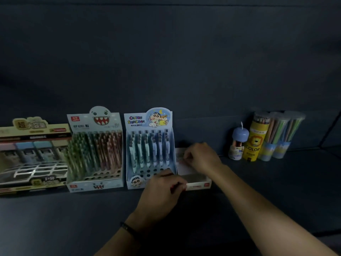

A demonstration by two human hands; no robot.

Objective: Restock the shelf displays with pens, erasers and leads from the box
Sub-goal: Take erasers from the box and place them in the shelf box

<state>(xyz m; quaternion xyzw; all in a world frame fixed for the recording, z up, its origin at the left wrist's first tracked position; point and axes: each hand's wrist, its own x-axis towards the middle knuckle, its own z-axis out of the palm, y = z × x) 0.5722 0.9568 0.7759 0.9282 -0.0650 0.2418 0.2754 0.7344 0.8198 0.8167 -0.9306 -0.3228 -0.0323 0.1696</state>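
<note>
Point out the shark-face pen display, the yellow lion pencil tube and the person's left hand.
shark-face pen display [94,186], head view, on its front wall.
yellow lion pencil tube [255,143], head view, on the lion label.
left hand [162,187], head view, on the back of the hand.

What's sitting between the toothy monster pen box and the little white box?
The blue Crayon Shin-chan pen display stands between them, as the head view shows.

The front strip of the shelf [73,218] lies bare from its left edge to its right. Along the back, three displays stand touching side by side: eraser display [33,157], shark-face pen display [95,152], cartoon pen display [149,150]. A low white box [199,180] sits just beside them (open-topped). Then comes a bare gap, then pencil tubs [265,137] near the back right.
</note>
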